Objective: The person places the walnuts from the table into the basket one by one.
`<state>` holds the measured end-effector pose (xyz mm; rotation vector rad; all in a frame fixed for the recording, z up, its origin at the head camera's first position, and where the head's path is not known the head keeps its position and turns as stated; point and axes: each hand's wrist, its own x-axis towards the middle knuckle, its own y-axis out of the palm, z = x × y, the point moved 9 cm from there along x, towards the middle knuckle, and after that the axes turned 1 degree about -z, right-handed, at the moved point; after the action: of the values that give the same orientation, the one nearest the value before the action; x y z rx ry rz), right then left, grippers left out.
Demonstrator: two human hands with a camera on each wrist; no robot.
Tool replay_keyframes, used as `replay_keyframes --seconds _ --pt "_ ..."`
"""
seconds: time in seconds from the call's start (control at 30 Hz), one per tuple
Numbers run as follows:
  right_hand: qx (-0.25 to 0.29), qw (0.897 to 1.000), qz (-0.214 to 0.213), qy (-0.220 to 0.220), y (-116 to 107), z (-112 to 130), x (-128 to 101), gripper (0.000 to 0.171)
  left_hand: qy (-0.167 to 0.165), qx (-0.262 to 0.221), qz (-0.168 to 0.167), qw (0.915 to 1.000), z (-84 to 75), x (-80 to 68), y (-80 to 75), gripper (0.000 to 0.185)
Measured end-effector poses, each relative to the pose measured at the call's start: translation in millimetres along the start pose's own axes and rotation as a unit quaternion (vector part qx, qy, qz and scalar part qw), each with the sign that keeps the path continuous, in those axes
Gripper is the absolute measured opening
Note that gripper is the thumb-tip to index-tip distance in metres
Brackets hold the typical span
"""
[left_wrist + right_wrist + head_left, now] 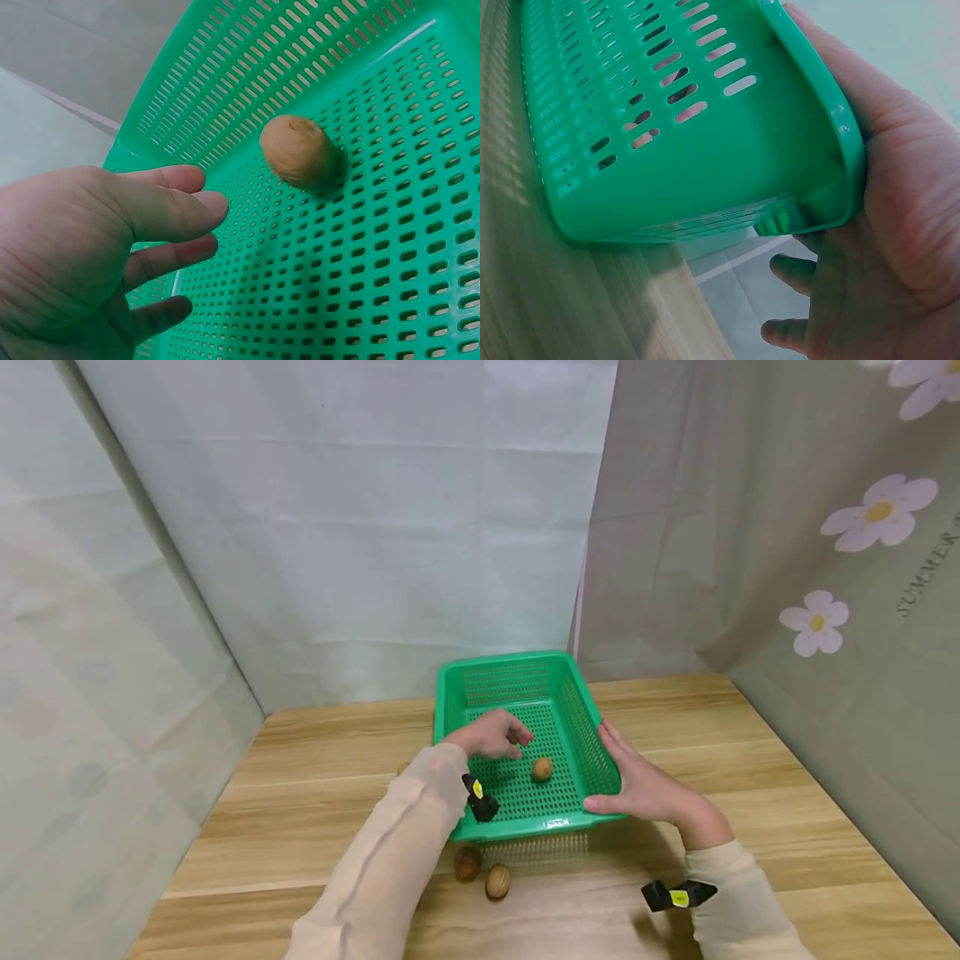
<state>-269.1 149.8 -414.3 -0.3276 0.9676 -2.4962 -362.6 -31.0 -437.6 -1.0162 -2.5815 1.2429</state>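
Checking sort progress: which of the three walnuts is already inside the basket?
The light tan walnut on the mesh floor of the green basket, just right of the left hand. The other two walnuts lie on the table in front of the basket.

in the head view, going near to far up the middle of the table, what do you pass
two walnuts on the table → near rim of the green basket → walnut inside the basket → left hand over the basket floor → far wall of the basket → the curtain behind

The flowered curtain (847,568) (right of the table) carries grey lettering reading "SUMMER", cut off at the picture's edge.
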Motion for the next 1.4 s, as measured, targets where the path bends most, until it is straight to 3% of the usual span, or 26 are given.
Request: replay_keyframes --seconds 0.23,0.4,0.57,0.77,0.93,1.07,1.13,1.3,1.4 --pt "-0.001 1.000 -0.003 -0.003 -1.0 1.9 -0.4 0.116 0.007 -0.007 -0.017 0.9998 -3.0 -0.3 -8.3 0.038" --pt "-0.001 1.000 0.000 0.000 -0.4 0.8 -1.3 0.116 0.025 -0.001 -0.050 0.9984 -13.6 -8.0 -27.4 0.039" --pt "-0.002 1.000 0.003 0.006 0.4 -0.1 -4.2 0.116 0.035 0.012 -0.101 0.9942 -31.8 -39.2 -52.4 0.040" --pt "-0.009 1.000 0.008 0.003 0.5 -0.9 -6.2 0.117 0.074 -0.025 -0.179 0.9807 -36.8 -98.8 -75.1 0.037" --pt "-0.015 1.000 0.010 0.000 0.1 -1.5 -5.9 0.116 0.073 -0.082 -0.241 0.9642 -5.0 -152.9 -73.3 0.035" --pt "-0.025 1.000 0.012 0.008 -1.3 -1.7 -4.7 0.116 0.021 -0.110 -0.293 0.9495 39.8 -189.2 -64.0 0.035" --pt "-0.022 1.000 0.012 0.011 -1.8 -1.4 -4.9 0.116 -0.011 -0.122 -0.312 0.9423 53.2 -205.6 -60.5 0.035" --pt "-0.014 1.000 0.011 0.009 -1.3 -1.8 -7.0 0.117 -0.062 -0.130 -0.342 0.9286 87.0 -229.3 -51.5 0.033" --pt "-0.014 1.000 0.009 0.004 -0.6 -2.4 -7.9 0.116 -0.067 -0.130 -0.348 0.9259 108.7 -231.0 -44.9 0.034"
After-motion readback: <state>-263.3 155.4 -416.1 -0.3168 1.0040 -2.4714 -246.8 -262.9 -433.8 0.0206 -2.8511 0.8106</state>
